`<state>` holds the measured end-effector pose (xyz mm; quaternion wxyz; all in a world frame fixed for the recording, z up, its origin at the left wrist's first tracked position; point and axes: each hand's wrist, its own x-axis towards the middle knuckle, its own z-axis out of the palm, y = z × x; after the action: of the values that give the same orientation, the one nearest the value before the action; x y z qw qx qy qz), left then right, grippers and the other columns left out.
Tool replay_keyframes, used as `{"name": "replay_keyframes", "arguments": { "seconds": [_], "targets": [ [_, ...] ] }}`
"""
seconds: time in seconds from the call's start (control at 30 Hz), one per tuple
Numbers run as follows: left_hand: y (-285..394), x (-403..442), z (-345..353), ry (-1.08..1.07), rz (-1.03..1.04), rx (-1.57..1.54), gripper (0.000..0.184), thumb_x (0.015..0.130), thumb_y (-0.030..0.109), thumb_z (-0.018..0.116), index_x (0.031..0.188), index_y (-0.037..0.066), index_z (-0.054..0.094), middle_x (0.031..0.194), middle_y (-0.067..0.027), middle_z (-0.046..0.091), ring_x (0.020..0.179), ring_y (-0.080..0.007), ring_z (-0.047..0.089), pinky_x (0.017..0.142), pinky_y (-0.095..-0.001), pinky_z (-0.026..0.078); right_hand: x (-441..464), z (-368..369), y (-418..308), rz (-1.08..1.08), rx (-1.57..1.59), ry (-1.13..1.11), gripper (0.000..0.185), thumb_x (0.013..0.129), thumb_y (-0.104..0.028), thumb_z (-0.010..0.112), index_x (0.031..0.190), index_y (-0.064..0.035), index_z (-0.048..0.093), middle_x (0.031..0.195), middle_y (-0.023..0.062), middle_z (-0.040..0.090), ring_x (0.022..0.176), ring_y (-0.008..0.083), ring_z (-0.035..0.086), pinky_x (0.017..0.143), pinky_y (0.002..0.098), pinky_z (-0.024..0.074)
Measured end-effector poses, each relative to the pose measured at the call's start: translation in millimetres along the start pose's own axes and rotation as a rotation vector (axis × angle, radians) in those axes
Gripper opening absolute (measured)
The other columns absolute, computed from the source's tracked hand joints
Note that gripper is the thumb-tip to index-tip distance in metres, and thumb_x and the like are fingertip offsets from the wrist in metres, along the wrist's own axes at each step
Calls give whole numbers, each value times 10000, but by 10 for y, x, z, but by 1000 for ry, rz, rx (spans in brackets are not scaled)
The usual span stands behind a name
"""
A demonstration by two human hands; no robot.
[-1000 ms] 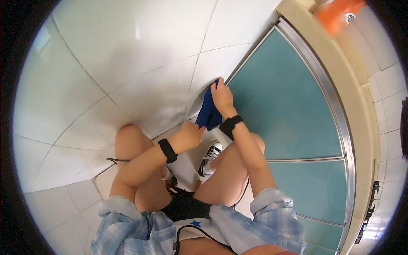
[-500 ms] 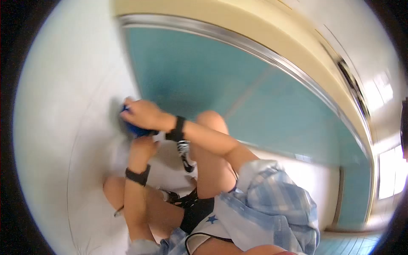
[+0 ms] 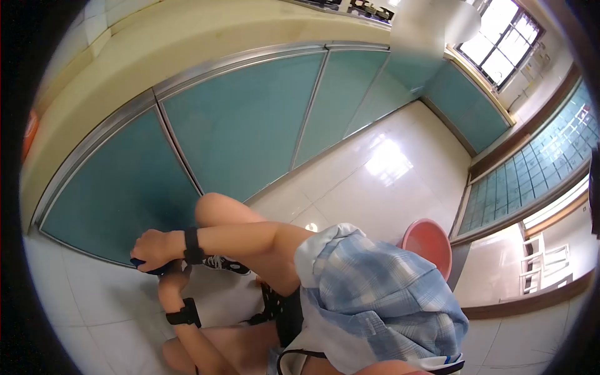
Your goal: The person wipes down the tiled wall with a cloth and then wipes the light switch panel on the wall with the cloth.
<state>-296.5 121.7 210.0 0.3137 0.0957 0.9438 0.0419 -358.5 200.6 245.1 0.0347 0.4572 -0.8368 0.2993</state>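
Note:
My right hand (image 3: 156,247) is closed over a dark blue cloth (image 3: 149,269), low in front of the teal cabinet door (image 3: 115,194). Only a narrow part of the cloth shows beneath the fingers. My left hand (image 3: 173,279) is just below, close against the right hand and the cloth; its fingers are mostly hidden, so its grip does not show. Black bands circle both wrists. My knees are bent in a squat, and a black-and-white shoe (image 3: 226,265) shows under the right forearm.
Teal cabinets run along a cream counter (image 3: 206,47) with a gas stove (image 3: 370,10) at the far end. A pink bucket (image 3: 431,247) stands on the shiny tiled floor (image 3: 350,187) behind me. White chairs (image 3: 542,265) show through a doorway at the right.
My view has swung and widened, bringing the stove, window and bucket into sight. Both hands remain together at the blue cloth, now in front of the left cabinet door.

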Motion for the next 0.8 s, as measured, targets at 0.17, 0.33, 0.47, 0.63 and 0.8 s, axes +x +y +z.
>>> {"name": "replay_keyframes", "arguments": {
  "seconds": [0.17,0.33,0.47,0.63,0.8],
  "targets": [
    [-419,177,387,271,-32,-11,517,855,424,454,1283,137,407,1331,-107,404,1217,-293,386,1008,-448,280,124,17,0,-163,8,43,207,647,-250,633,709,-53,626,704,157,623,700,349,608,604,450,470],
    [-602,222,540,622,264,-272,483,752,372,581,1144,96,525,1192,-129,539,1116,-289,477,933,-384,373,107,118,-21,-269,-10,-25,183,725,-205,595,857,-90,543,665,153,584,664,356,580,563,456,448],
    [-653,-62,345,464,-400,-334,731,708,637,547,1299,232,400,1301,-97,453,1204,-289,419,980,-566,257,126,-78,-275,-309,15,-2,192,783,-218,603,904,-108,502,637,128,581,627,341,578,541,439,440],
    [-754,-485,144,638,-444,-92,643,776,520,522,1304,171,412,1348,-178,373,1201,-310,423,986,-554,256,122,-403,-705,-281,55,19,165,798,-190,612,890,-103,506,607,115,586,582,327,576,520,401,448],
    [-681,-956,-137,1375,-221,-648,461,700,109,572,1155,47,527,1214,-181,499,1074,-316,519,914,-383,401,205,-917,-814,-348,308,304,200,778,-153,648,936,-67,562,731,117,639,675,266,634,610,337,497]
  ]
}}
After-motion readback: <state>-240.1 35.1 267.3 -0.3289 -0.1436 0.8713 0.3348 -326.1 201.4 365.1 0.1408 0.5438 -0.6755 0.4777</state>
